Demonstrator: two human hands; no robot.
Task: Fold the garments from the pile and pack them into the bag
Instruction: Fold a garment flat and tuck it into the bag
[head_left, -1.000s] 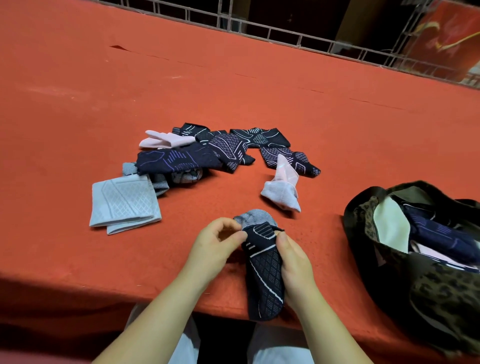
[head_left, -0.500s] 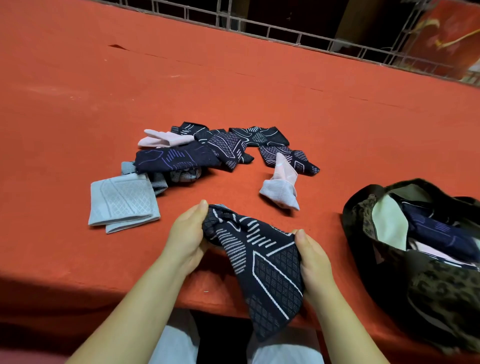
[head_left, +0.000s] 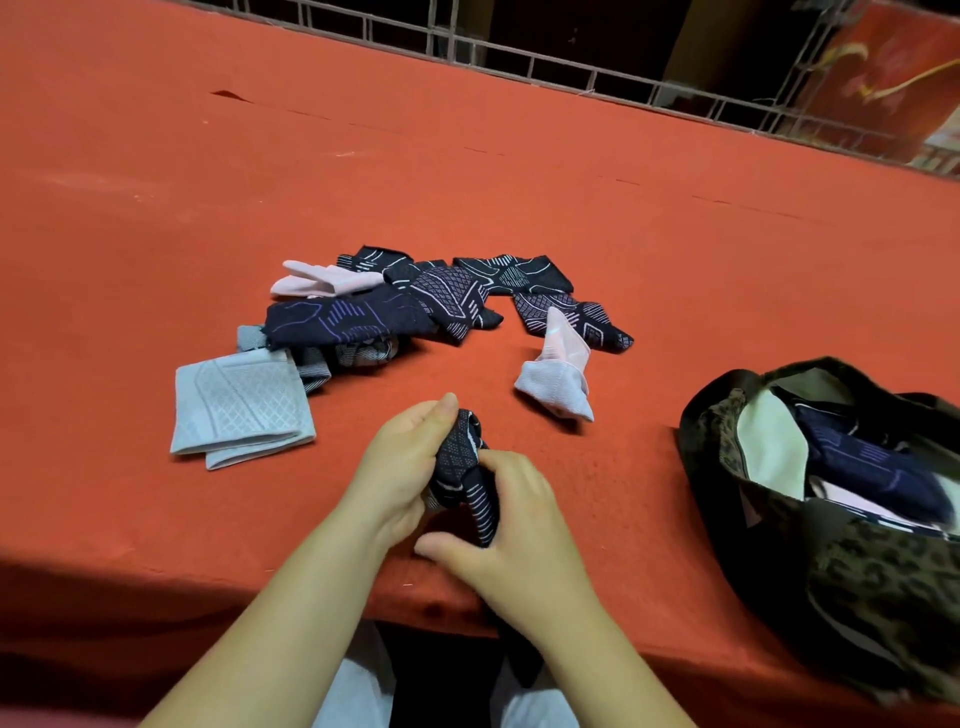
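At the near edge of the red table (head_left: 519, 171), our left hand (head_left: 400, 462) and right hand (head_left: 514, 540) both curl their fingers around a bunched dark patterned sock (head_left: 465, 467), gripping it between them just above the cloth. To our right sits the open leopard-print bag (head_left: 857, 587), navy socks already inside. Just beyond our hands lie a folded grey sock (head_left: 239, 410) and a pink-and-white sock (head_left: 558, 374). Farther back sprawls the pile of dark socks (head_left: 415, 301).
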